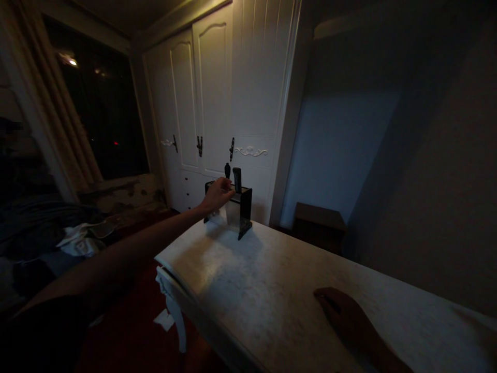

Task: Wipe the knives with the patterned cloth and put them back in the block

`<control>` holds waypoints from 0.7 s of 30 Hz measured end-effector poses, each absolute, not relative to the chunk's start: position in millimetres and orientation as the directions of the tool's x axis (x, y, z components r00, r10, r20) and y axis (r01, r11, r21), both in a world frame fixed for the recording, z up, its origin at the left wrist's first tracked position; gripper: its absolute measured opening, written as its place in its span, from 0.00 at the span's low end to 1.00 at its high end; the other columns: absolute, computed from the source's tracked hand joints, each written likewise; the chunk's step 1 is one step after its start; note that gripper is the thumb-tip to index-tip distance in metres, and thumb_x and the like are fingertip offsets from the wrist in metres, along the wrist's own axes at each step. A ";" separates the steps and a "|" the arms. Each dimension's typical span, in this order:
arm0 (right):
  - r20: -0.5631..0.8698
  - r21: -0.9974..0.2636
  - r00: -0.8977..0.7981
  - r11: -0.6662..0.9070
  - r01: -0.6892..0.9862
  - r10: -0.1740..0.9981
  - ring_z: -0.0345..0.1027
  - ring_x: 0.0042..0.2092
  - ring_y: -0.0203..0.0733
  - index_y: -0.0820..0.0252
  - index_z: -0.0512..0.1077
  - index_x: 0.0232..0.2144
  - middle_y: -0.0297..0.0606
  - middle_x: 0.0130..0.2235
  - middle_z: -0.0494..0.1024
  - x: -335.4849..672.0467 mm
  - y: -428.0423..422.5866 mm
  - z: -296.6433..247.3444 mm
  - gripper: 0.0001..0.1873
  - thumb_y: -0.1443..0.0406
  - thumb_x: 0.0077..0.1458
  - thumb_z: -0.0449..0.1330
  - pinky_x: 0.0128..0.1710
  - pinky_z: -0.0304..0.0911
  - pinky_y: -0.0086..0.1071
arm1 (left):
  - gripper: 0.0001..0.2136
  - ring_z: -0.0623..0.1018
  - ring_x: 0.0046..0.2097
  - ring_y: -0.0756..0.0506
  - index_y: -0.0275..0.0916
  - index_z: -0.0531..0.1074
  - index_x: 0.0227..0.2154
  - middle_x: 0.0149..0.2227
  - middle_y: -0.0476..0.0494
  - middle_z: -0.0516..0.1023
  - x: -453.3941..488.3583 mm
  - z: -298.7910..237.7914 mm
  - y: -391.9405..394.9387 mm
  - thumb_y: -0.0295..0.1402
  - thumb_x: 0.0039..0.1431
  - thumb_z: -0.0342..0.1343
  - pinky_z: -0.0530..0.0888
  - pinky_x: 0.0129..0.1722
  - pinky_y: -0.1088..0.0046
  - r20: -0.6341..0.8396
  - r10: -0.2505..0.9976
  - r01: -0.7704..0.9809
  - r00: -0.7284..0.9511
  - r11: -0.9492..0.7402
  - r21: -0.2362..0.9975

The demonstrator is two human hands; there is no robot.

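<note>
My left hand [218, 195] reaches out to a small dark-framed holder [246, 204] with a pale front panel, standing at the far end of the marble-look table [272, 280]. Its thumb and fingers are drawn in close together at the holder's top. Whatever lies between them is too small and dim to make out. A black upright handle [237, 180] rises from the holder right beside the fingertips. Another dark handle [227, 170] stands just behind the hand. Nearer to me, my right hand [347, 316] rests on the tabletop, fingers loosely extended, with nothing visible in it.
White wardrobe doors [213, 98] rise behind the table. A low brown cabinet [319, 216] stands by the wall on the right. Clothes [83, 238] are heaped at the left, near a curtain [58, 93] and dark window. White paper [164, 319] lies on the red floor beside the table leg [176, 316].
</note>
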State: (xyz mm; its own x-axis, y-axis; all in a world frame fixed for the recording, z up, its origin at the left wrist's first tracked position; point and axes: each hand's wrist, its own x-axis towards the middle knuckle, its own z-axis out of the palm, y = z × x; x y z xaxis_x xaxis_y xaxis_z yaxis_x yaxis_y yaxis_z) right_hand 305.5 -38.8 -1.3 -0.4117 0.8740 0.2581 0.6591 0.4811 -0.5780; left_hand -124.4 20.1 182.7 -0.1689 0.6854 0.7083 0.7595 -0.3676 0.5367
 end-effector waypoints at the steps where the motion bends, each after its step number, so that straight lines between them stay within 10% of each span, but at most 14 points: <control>1: 0.258 -0.577 -0.413 0.482 0.660 0.874 0.74 0.46 0.51 0.58 0.78 0.39 0.45 0.44 0.81 305.7 -38.7 -2.0 0.23 0.52 0.57 0.48 0.50 0.66 0.46 | 0.15 0.74 0.37 0.47 0.35 0.68 0.39 0.36 0.46 0.73 -124.6 185.6 23.8 0.34 0.48 0.60 0.70 0.38 0.71 0.701 0.692 0.780 -0.172 -0.339 0.525; 21: 0.252 -0.586 -0.427 0.488 0.647 0.868 0.73 0.47 0.50 0.60 0.77 0.40 0.46 0.44 0.80 305.4 -39.8 -3.6 0.24 0.53 0.58 0.47 0.50 0.65 0.44 | 0.15 0.76 0.39 0.44 0.38 0.67 0.35 0.36 0.43 0.76 -109.5 190.4 66.6 0.37 0.46 0.64 0.70 0.37 0.70 0.562 0.748 0.773 -0.352 -0.105 0.625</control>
State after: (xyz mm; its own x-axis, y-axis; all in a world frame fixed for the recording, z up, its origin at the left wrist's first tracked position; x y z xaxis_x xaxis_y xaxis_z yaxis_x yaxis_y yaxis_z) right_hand 305.4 -39.8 -3.6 -0.4267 0.8685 0.2525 0.6466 0.4881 -0.5863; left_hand -109.5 66.6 190.4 -0.3523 0.7484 0.5619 0.7734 -0.1052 0.6251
